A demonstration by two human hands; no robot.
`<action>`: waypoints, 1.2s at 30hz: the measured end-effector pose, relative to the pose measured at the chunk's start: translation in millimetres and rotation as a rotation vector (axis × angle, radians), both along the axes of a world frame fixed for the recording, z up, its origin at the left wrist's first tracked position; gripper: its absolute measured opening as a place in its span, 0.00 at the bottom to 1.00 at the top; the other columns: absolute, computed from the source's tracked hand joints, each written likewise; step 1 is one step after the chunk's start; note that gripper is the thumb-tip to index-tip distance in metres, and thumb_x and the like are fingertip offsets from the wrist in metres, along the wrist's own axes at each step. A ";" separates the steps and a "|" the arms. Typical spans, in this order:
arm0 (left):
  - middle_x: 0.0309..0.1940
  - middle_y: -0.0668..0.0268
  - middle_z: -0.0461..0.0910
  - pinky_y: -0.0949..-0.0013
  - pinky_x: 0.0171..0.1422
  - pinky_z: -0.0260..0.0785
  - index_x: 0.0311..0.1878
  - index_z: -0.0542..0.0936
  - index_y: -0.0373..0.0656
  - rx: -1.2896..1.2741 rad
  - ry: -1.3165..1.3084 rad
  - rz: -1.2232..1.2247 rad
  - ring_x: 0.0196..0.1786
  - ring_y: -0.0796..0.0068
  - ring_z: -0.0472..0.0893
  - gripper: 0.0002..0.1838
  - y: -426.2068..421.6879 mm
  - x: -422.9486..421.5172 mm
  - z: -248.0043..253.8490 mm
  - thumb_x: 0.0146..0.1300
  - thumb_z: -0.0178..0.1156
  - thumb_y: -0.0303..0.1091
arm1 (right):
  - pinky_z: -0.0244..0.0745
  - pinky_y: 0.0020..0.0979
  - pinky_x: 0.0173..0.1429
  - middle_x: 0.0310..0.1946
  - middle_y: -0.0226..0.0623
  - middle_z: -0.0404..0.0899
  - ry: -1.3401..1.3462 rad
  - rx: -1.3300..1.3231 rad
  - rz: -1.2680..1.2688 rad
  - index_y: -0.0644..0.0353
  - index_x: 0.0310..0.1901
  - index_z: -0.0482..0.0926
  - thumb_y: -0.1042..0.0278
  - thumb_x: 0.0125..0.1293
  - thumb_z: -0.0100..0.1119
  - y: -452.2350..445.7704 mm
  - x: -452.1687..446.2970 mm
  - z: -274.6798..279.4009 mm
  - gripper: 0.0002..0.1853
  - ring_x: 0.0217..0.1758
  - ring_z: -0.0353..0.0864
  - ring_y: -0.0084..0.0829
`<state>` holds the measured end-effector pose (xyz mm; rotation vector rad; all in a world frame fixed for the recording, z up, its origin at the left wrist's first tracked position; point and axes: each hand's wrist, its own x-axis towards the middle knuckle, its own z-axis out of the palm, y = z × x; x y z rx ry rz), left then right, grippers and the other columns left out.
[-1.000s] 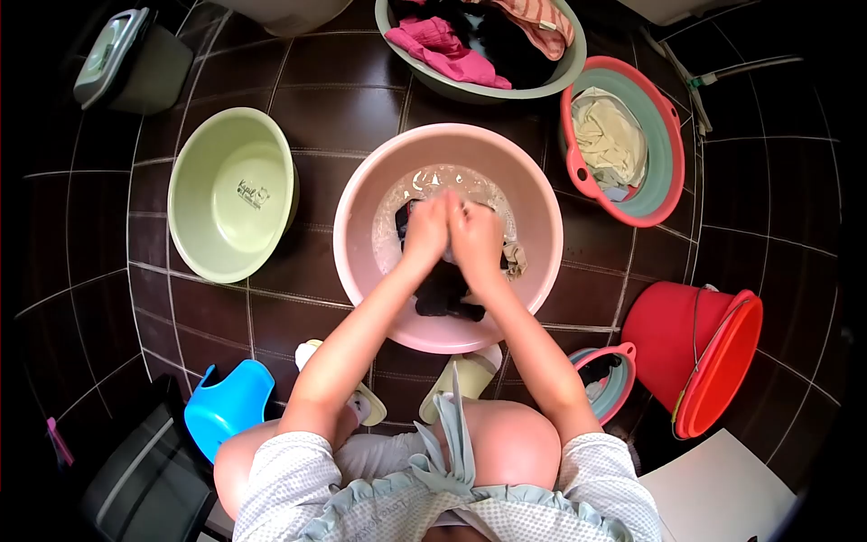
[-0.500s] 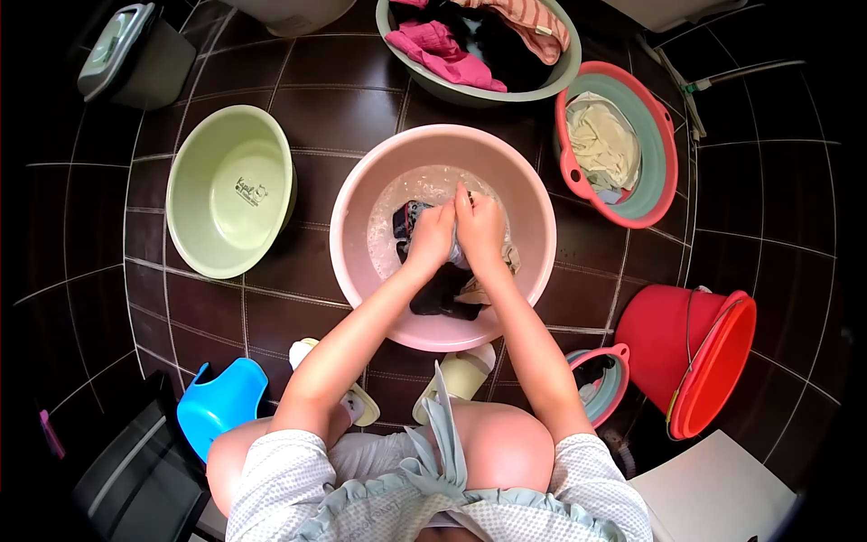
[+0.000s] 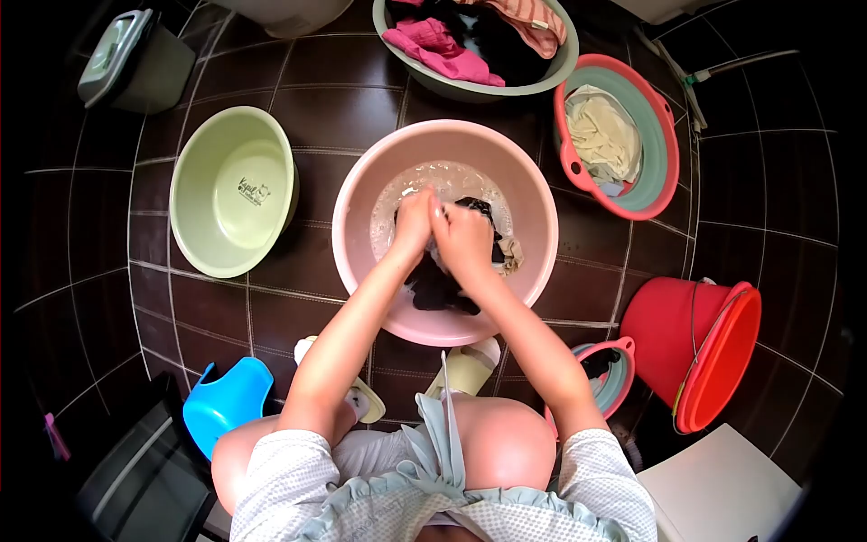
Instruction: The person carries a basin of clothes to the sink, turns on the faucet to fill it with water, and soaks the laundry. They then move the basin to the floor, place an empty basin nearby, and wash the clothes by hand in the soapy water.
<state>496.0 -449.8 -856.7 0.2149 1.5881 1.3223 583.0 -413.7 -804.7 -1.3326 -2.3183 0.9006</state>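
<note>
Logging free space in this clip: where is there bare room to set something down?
Bare tiles show between the green basin and pink basin, and between the latter and the red bucket. The green basin's inside is bare. Crowded: around the left hand and right hand, and between the clothes-filled basin and red-rimmed basin.

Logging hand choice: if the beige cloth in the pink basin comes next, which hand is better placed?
Right, probably: the right hand is close to the beige cloth, the left hand farther off.

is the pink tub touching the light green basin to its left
Apart: the head view shows dark floor tiles between the pink tub and the light green basin.
</note>
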 end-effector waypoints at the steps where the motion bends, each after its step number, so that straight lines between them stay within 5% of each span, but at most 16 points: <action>1: 0.22 0.50 0.76 0.59 0.36 0.64 0.30 0.76 0.28 0.001 0.168 -0.052 0.28 0.64 0.76 0.22 -0.2 7.6 7.6 0.66 0.44 0.40 | 0.68 0.46 0.28 0.15 0.52 0.72 -0.013 0.028 -0.038 0.64 0.21 0.77 0.53 0.63 0.50 10.3 -2.7 -4.5 0.22 0.22 0.75 0.53; 5: 0.27 0.48 0.79 0.60 0.36 0.65 0.33 0.76 0.28 0.084 0.332 -0.179 0.28 0.63 0.78 0.22 -4.8 5.2 12.2 0.66 0.42 0.40 | 0.68 0.46 0.28 0.14 0.51 0.72 0.013 -0.033 -0.109 0.64 0.19 0.77 0.52 0.64 0.49 9.4 -9.9 3.2 0.24 0.21 0.75 0.53; 7: 0.25 0.51 0.78 0.61 0.34 0.65 0.34 0.76 0.27 0.012 -0.144 0.031 0.25 0.67 0.76 0.21 -1.8 -10.2 -7.8 0.66 0.43 0.40 | 0.73 0.44 0.29 0.15 0.48 0.75 -0.019 0.029 0.050 0.59 0.20 0.78 0.51 0.65 0.46 -10.0 -8.7 15.2 0.24 0.21 0.78 0.49; 12: 0.17 0.64 0.72 0.66 0.32 0.63 0.23 0.74 0.35 0.186 0.268 -0.022 0.25 0.76 0.71 0.21 2.1 11.6 12.9 0.66 0.46 0.41 | 0.72 0.44 0.27 0.15 0.48 0.75 0.001 0.024 -0.110 0.58 0.21 0.79 0.53 0.65 0.47 21.1 -8.1 -12.9 0.21 0.21 0.77 0.49; 16: 0.23 0.68 0.74 0.72 0.35 0.61 0.31 0.77 0.33 0.047 -0.071 -0.057 0.28 0.81 0.67 0.22 -5.5 -4.5 -12.0 0.67 0.47 0.45 | 0.72 0.46 0.28 0.16 0.49 0.75 0.003 -0.002 -0.028 0.59 0.23 0.79 0.51 0.63 0.48 -5.0 -5.5 -3.6 0.21 0.22 0.77 0.50; 19: 0.22 0.69 0.74 0.74 0.35 0.61 0.30 0.76 0.34 0.085 0.343 -0.206 0.28 0.83 0.67 0.22 -3.6 8.8 -20.5 0.68 0.46 0.45 | 0.71 0.47 0.33 0.19 0.51 0.75 -0.082 -0.097 -0.146 0.60 0.25 0.80 0.52 0.64 0.48 30.5 3.2 -44.5 0.21 0.26 0.77 0.52; 21: 0.25 0.70 0.75 0.75 0.37 0.62 0.33 0.76 0.33 0.151 0.227 -0.286 0.31 0.84 0.68 0.23 -0.9 1.9 0.3 0.69 0.44 0.46 | 0.71 0.39 0.34 0.21 0.49 0.78 0.006 -0.352 -0.083 0.64 0.27 0.80 0.50 0.64 0.48 50.3 16.9 -48.3 0.23 0.27 0.78 0.48; 23: 0.26 0.72 0.74 0.76 0.37 0.61 0.32 0.76 0.34 0.263 0.147 -0.254 0.32 0.85 0.68 0.24 5.6 -0.8 13.7 0.69 0.43 0.47 | 0.71 0.33 0.36 0.23 0.48 0.79 0.320 -0.285 -0.059 0.63 0.33 0.81 0.49 0.64 0.48 51.2 22.2 -49.8 0.23 0.29 0.80 0.40; 24: 0.32 0.63 0.80 0.68 0.50 0.63 0.38 0.77 0.29 0.130 0.194 -0.349 0.39 0.75 0.75 0.28 3.7 -12.5 12.7 0.70 0.41 0.50 | 0.71 0.33 0.37 0.24 0.47 0.79 0.373 -0.335 -0.025 0.62 0.35 0.81 0.49 0.64 0.48 53.4 22.5 -48.6 0.22 0.30 0.80 0.38; 26: 0.34 0.64 0.79 0.71 0.52 0.62 0.40 0.78 0.31 0.110 0.085 -0.316 0.41 0.76 0.74 0.27 5.3 -18.2 15.7 0.69 0.42 0.50 | 0.70 0.32 0.38 0.27 0.47 0.80 0.484 -0.425 0.045 0.61 0.39 0.82 0.50 0.64 0.49 63.5 19.9 -43.9 0.21 0.32 0.81 0.33; 28: 0.40 0.65 0.78 0.76 0.57 0.59 0.44 0.77 0.32 0.064 -0.062 -0.497 0.44 0.77 0.73 0.27 6.9 -39.4 21.1 0.68 0.43 0.51 | 0.70 0.32 0.37 0.24 0.47 0.79 0.344 -0.419 0.162 0.60 0.38 0.82 0.51 0.62 0.53 79.3 21.1 -44.2 0.19 0.30 0.81 0.32; 29: 0.39 0.67 0.78 0.77 0.54 0.60 0.45 0.78 0.33 0.201 -0.026 -0.234 0.43 0.80 0.73 0.24 -1.1 -27.8 41.7 0.65 0.50 0.49 | 0.70 0.32 0.36 0.22 0.47 0.78 0.275 -0.419 0.222 0.60 0.38 0.83 0.52 0.62 0.54 84.0 22.3 -43.0 0.18 0.29 0.81 0.32; 30: 0.35 0.68 0.78 0.77 0.51 0.62 0.44 0.79 0.34 0.200 0.013 -0.404 0.41 0.82 0.73 0.23 -1.7 -36.0 32.2 0.63 0.53 0.48 | 0.70 0.34 0.33 0.18 0.46 0.76 0.005 -0.477 0.234 0.61 0.32 0.83 0.51 0.57 0.60 86.1 19.5 -18.1 0.18 0.25 0.79 0.34; 33: 0.30 0.71 0.78 0.78 0.44 0.64 0.41 0.80 0.36 0.024 0.195 -0.773 0.36 0.85 0.72 0.16 -6.3 -68.4 -4.1 0.60 0.59 0.42 | 0.70 0.33 0.33 0.17 0.43 0.76 -0.261 -0.370 0.393 0.65 0.34 0.82 0.51 0.54 0.63 90.3 15.0 -7.1 0.21 0.22 0.76 0.29; 36: 0.25 0.75 0.74 0.79 0.38 0.63 0.38 0.80 0.38 -0.081 0.220 -0.766 0.31 0.87 0.69 0.14 -9.4 -85.8 -25.8 0.63 0.56 0.41 | 0.71 0.35 0.32 0.18 0.45 0.77 -0.176 -0.265 0.273 0.63 0.32 0.82 0.48 0.51 0.65 91.7 15.7 -38.5 0.21 0.23 0.78 0.39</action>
